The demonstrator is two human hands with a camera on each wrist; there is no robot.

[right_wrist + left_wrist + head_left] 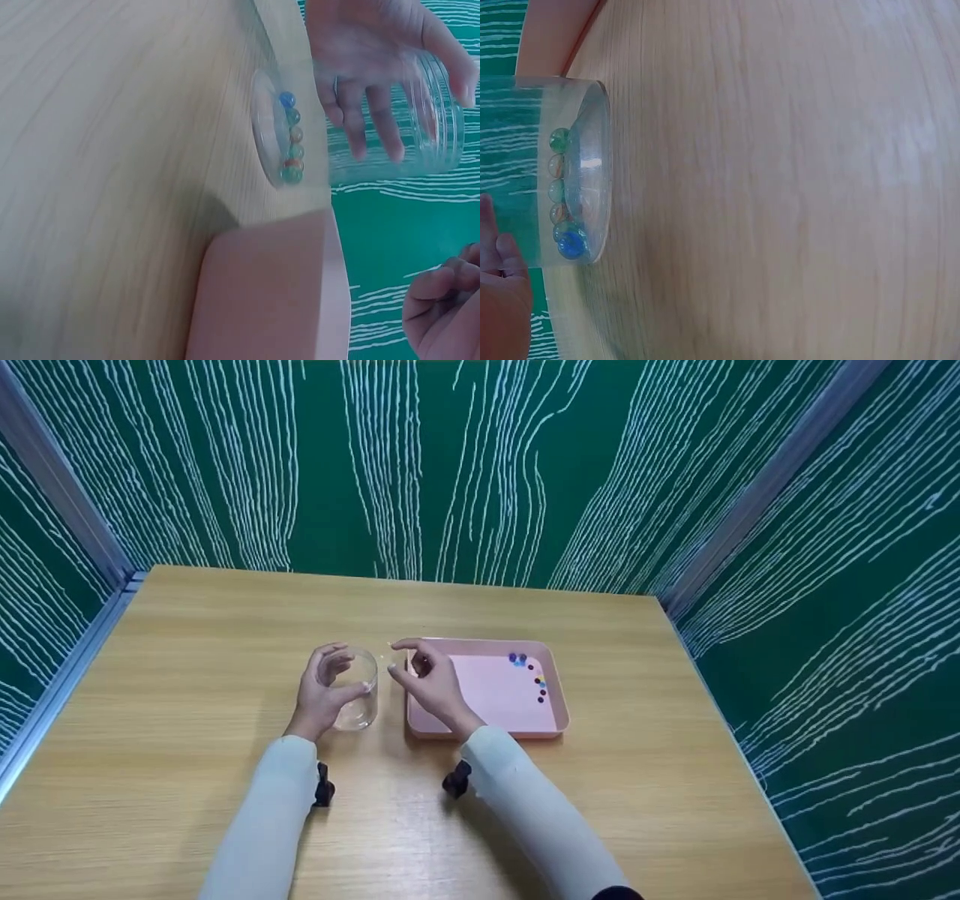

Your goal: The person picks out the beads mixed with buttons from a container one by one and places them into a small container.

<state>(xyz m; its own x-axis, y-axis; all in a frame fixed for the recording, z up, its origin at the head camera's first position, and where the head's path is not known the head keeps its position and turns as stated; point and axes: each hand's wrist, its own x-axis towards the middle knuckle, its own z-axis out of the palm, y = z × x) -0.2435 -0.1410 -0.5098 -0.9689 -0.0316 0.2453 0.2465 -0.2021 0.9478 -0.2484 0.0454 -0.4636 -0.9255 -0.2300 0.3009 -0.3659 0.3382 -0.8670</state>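
Note:
My left hand (324, 690) grips a clear glass jar (361, 706) from its left side, fingers and thumb around the upper part. The jar stands upright on the table, and several marbles (558, 189), green, amber and blue, lie at its bottom. My right hand (435, 684) is just right of the jar, above the left edge of a pink tray (487, 733). Its thumb and index finger point toward the jar with a gap between them, and nothing shows in that gap. The other fingers curl toward the palm, whose inside is hidden.
Several small dark, blue and yellow marbles (540, 682) lie along the right side inside the tray. The wooden table (225, 660) meets green walls (330, 472) with white wavy lines at the back and sides. Grey metal posts (772, 472) stand at the corners.

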